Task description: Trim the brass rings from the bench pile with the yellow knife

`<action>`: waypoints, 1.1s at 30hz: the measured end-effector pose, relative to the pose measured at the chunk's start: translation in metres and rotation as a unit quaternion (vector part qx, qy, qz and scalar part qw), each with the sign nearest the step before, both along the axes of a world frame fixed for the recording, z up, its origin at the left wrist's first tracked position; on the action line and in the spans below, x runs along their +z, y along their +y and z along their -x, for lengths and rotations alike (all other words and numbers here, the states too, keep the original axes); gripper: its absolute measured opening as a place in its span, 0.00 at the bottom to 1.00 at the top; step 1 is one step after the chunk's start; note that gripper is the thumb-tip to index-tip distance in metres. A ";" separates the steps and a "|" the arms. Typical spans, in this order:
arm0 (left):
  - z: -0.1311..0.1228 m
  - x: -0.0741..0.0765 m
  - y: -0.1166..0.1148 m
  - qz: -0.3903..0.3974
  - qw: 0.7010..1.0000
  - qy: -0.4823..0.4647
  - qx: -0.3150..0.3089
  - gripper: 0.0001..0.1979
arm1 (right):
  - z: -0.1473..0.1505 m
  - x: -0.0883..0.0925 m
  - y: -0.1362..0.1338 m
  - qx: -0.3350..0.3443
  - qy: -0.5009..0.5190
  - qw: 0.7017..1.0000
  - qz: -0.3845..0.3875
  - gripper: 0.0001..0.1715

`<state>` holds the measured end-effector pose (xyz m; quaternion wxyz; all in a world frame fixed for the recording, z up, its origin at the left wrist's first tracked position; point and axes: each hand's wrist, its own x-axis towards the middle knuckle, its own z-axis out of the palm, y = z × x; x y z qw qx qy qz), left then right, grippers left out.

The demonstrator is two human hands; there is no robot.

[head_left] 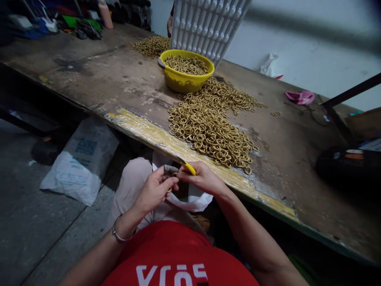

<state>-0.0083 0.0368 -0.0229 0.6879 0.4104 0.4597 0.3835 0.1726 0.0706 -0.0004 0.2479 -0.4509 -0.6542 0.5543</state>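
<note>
Over my lap, my left hand (156,186) is closed on a brass-coloured ring (169,190), which shows at the thumb and fingers. Grey tape (170,169) wraps one of its fingers. Close beside it, my right hand (200,176) grips a small yellow tool (189,168) with a dark, thin end, perhaps a cutter knife. The fingertips of both hands nearly meet around another ring, mostly hidden. Beneath them an open white bag (196,201) rests at my lap. Just beyond the hands, a large pile of brass-coloured rings (208,127) spreads on the worktable (113,75).
A yellow basin (186,81) full of rings stands behind the pile, before a ribbed translucent panel (205,28). A second ring heap (151,46) lies further back, near another person's arm. Yellow tape (149,129) covers the table edge. A white sack (81,163) lies on the floor.
</note>
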 end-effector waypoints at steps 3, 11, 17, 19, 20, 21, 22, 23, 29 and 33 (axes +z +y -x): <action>0.000 0.005 -0.004 0.050 0.997 -0.057 0.001 0.18 | 0.003 0.005 -0.011 -0.003 0.045 0.999 0.020 0.18; 0.000 0.018 -0.021 0.096 0.979 -0.180 -0.015 0.19 | 0.005 0.012 -0.035 -0.072 0.100 0.992 0.007 0.14; 0.000 0.024 -0.024 0.095 0.980 -0.170 -0.049 0.16 | 0.001 0.015 -0.045 -0.075 0.040 0.993 -0.086 0.10; -0.002 0.025 -0.025 0.083 0.982 -0.168 -0.029 0.15 | -0.001 0.013 -0.050 -0.083 -0.028 0.983 -0.161 0.09; -0.003 0.025 -0.026 0.073 0.984 -0.164 -0.014 0.16 | -0.002 0.012 -0.053 -0.085 -0.075 0.973 -0.199 0.09; -0.004 0.024 -0.026 0.061 0.986 -0.158 0.001 0.16 | -0.003 0.010 -0.056 -0.082 -0.126 0.962 -0.230 0.10; -0.005 0.023 -0.027 0.049 0.988 -0.149 0.012 0.16 | -0.004 0.008 -0.059 -0.074 -0.175 0.950 -0.250 0.11; -0.006 0.021 -0.027 0.036 0.990 -0.137 0.016 0.15 | -0.005 0.006 -0.061 -0.065 -0.217 0.939 -0.259 0.13; -0.004 0.013 -0.023 -0.044 0.998 -0.036 -0.016 0.11 | 0.001 0.000 -0.062 -0.035 -0.361 0.900 -0.243 0.14; 0.001 0.020 -0.024 -0.056 0.998 -0.009 -0.025 0.11 | 0.000 -0.002 -0.046 -0.035 -0.455 0.861 -0.223 0.13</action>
